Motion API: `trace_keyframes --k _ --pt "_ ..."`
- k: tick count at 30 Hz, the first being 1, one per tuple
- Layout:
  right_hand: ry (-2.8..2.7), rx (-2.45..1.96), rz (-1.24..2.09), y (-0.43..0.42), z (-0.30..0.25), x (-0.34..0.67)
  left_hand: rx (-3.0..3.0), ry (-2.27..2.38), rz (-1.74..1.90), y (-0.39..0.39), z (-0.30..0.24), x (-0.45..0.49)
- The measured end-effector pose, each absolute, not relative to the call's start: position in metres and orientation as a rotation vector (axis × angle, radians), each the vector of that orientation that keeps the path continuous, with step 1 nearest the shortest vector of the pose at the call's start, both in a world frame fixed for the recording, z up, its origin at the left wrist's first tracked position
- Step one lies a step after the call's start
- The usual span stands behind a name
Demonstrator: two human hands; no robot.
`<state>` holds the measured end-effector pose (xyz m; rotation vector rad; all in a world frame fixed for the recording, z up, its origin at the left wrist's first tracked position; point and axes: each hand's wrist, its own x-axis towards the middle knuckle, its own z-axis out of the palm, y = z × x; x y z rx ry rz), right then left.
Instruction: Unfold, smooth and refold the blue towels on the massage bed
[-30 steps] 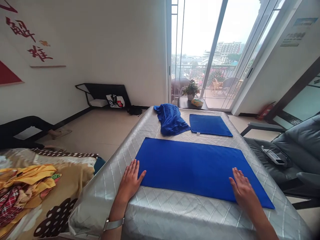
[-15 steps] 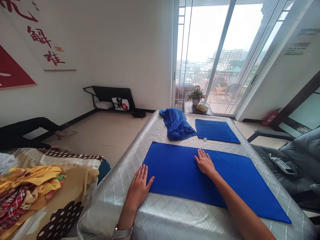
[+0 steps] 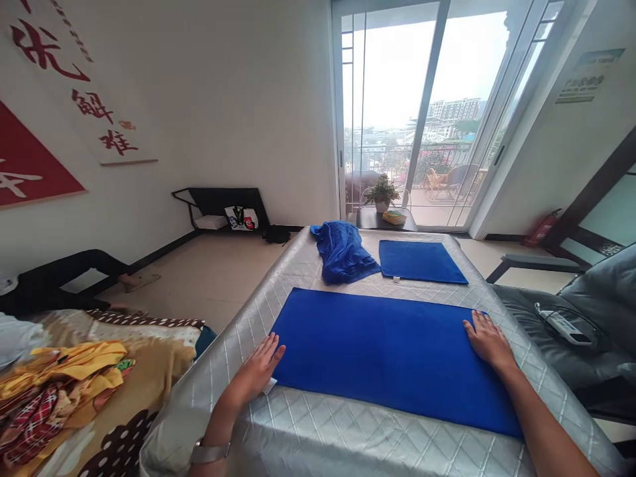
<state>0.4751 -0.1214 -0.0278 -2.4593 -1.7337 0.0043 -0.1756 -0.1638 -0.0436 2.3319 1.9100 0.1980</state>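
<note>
A large blue towel point(image 3: 387, 354) lies flat, folded into a long rectangle, on the silver quilted table point(image 3: 348, 437). My left hand point(image 3: 256, 372) rests flat and open on the towel's near left corner, over a small white tag. My right hand point(image 3: 487, 340) lies flat and open on the towel's far right corner. Farther back sit a smaller folded blue towel point(image 3: 420, 261) and a crumpled blue towel point(image 3: 342, 252) beside it on the left.
A patterned blanket with yellow and plaid clothes point(image 3: 64, 384) lies to the left. A grey chair with a remote point(image 3: 564, 326) stands at the right. Someone's dark-clad legs point(image 3: 64, 275) stretch along the left wall. A small table with a plant point(image 3: 381, 193) stands before glass balcony doors.
My right hand slid from the towel's near right corner to its middle, then out to the far right corner. My left hand stayed at the near left corner.
</note>
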Motion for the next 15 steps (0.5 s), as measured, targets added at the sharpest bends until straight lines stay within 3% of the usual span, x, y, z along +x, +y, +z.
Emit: trace_keyframes --k 5,12,15 --pt "-1.706 -2.461 0.045 -0.123 -0.029 0.477 2.317 1.983 0.064 -0.125 -0.007 -0.127" --pt "-1.689 -2.426 0.045 -0.124 -0.028 0.474 2.666 1.248 0.260 -0.070 0.017 0.069" --pt "-1.683 -2.434 0.055 -0.124 -0.028 0.474 2.679 1.213 0.254 -0.054 0.003 0.108"
